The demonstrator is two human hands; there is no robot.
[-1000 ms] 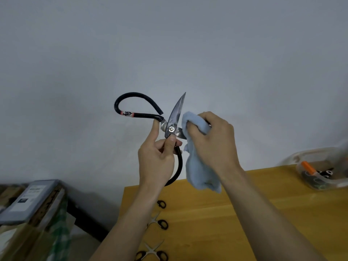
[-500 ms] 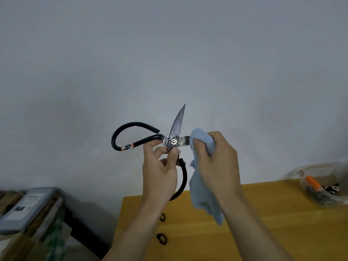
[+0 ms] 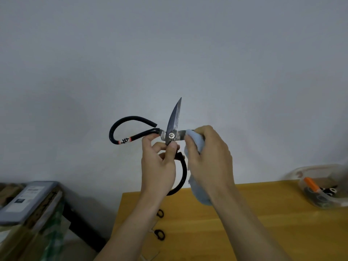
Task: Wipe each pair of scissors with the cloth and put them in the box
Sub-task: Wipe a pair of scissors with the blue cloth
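Against the grey wall, above the yellow wooden surface's (image 3: 244,223) far edge, your left hand (image 3: 159,166) pinches the open black-handled steel scissors (image 3: 172,135) near the pivot. Your right hand (image 3: 209,159) wraps the pale blue cloth (image 3: 195,142) round one blade, so a slip could cut you.

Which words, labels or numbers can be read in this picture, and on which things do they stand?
Black mark on the scissors handle, between red bands: a sign, too blurred to read.
White label on the grey box at left: print too small to read.
Nothing else bears text.
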